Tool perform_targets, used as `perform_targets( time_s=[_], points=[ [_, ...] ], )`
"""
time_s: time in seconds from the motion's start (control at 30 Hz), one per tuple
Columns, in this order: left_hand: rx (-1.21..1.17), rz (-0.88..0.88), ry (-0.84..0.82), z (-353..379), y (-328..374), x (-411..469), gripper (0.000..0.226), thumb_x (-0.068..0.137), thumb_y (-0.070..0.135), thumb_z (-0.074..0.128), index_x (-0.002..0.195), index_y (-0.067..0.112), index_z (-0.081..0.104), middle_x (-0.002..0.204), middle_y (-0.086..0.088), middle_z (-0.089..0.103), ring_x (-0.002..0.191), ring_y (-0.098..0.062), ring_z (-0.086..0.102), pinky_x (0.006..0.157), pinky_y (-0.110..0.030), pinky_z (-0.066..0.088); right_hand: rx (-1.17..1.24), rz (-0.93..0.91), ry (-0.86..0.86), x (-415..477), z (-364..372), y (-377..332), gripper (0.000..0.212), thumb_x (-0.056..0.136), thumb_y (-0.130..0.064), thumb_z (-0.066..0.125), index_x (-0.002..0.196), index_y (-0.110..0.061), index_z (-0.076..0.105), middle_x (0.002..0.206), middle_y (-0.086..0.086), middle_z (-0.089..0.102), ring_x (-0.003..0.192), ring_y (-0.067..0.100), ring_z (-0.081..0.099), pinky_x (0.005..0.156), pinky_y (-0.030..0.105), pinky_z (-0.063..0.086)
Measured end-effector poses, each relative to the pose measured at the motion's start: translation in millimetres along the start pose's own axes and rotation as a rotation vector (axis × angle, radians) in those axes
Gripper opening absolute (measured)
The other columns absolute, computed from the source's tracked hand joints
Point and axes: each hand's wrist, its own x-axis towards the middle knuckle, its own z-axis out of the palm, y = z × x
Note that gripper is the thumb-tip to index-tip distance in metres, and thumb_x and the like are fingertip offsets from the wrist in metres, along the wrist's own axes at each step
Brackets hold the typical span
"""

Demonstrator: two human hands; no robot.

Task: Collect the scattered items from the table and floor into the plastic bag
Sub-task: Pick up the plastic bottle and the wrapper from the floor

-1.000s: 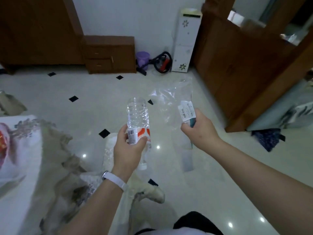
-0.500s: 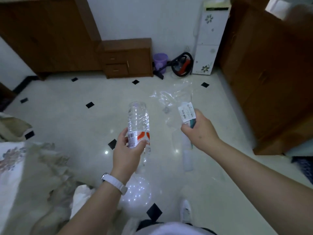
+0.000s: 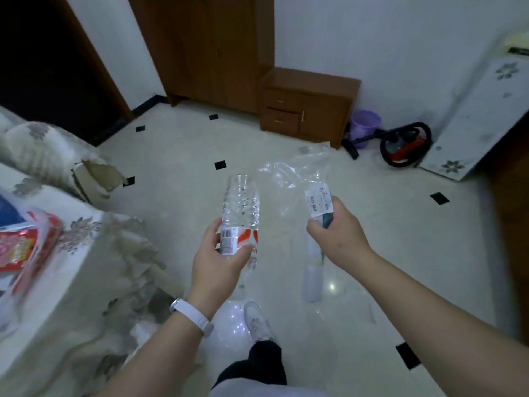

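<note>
Both raised, left hand (image 3: 219, 260) gripping bottle (image 3: 241, 209), right hand (image 3: 339, 234) clutching bag (image 3: 297, 179)

A clear plastic bottle (image 3: 242, 204) with ribbed walls and a red-and-white label is held in the air, base pointing up and away, neck end hidden in the left hand (image 3: 219, 262) that grips it around the label. Just beside it, not touching, hangs the transparent plastic bag (image 3: 297, 179), crumpled and bunched where the right hand (image 3: 337, 236) clutches it (a white barcode sticker (image 3: 318, 202) shows above the fist). Part of the bag billows upward; the rest trails below, with something pale and cylindrical inside.
</note>
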Motion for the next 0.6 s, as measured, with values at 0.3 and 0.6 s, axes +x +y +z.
perform_targets(
  time_s=[0.3, 0.6],
  points=[
    [-0.073, -0.061, 0.127, -17.3, -1.9, 162.5, 0.070, 0.066, 0.033, 0.076, 0.132, 0.037, 0.053, 0.099, 0.022, 0.071, 0.082, 0.002, 0.069, 0.076, -0.027, 0.056, -0.165, -0.063, -0.078, 171.0, 66.5, -67.3, 0.036, 0.090, -0.023, 0.058, 0.124, -0.029, 0.048, 0.106, -0.013, 0.059, 0.082, 0.008, 0.058, 0.061, 0.022, 0.047],
    [-0.107, -0.079, 0.283, -78.8, 17.4, 284.5, 0.073, 0.075, 0.024, 0.081, 0.139, 0.034, 0.047, 0.105, 0.017, 0.069, 0.085, 0.001, 0.069, 0.078, -0.028, 0.057, -0.038, -0.222, -0.146, 307.2, 145.9, -168.7, 0.030, 0.090, -0.020, 0.059, 0.110, -0.036, 0.042, 0.087, -0.029, 0.047, 0.074, -0.003, 0.051, 0.059, 0.018, 0.041]
  ],
)
